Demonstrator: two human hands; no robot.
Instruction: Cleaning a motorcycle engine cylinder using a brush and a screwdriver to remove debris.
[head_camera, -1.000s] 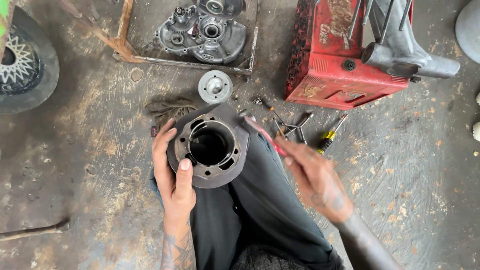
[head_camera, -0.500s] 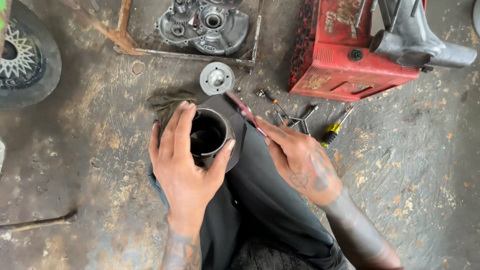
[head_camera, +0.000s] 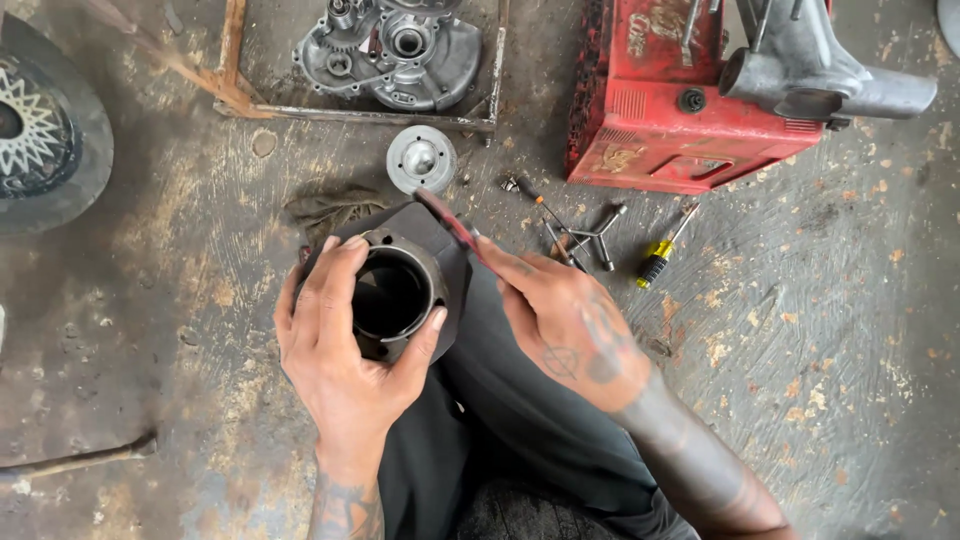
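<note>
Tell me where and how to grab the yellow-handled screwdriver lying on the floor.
Grip the yellow-handled screwdriver by its yellow and black handle, the thick end nearest the person, probably coming from above with fingers across its width. It lies flat on the floor, its thin shaft slanting up toward the red metal case. The cross wrench lies to its left, so the open right side seems easier.

engine cylinder (head_camera: 400, 290): dark cast metal, matt, grimy; bore rim slightly brighter. thin blade tool (head_camera: 450, 222): red, looks painted or plastic-coated, can't tell which. round cap (head_camera: 421, 158): bare metal, dull silver sheen. crankcase half (head_camera: 395, 50): cast aluminium look, matt grey. red case (head_camera: 680, 130): painted metal, scuffed, worn. screwdriver (head_camera: 660, 250): yellow-black plastic handle, steel shaft. rag (head_camera: 335, 207): dirty cloth. floor (head_camera: 820, 380): rough concrete, oil-stained, flaking.
</note>
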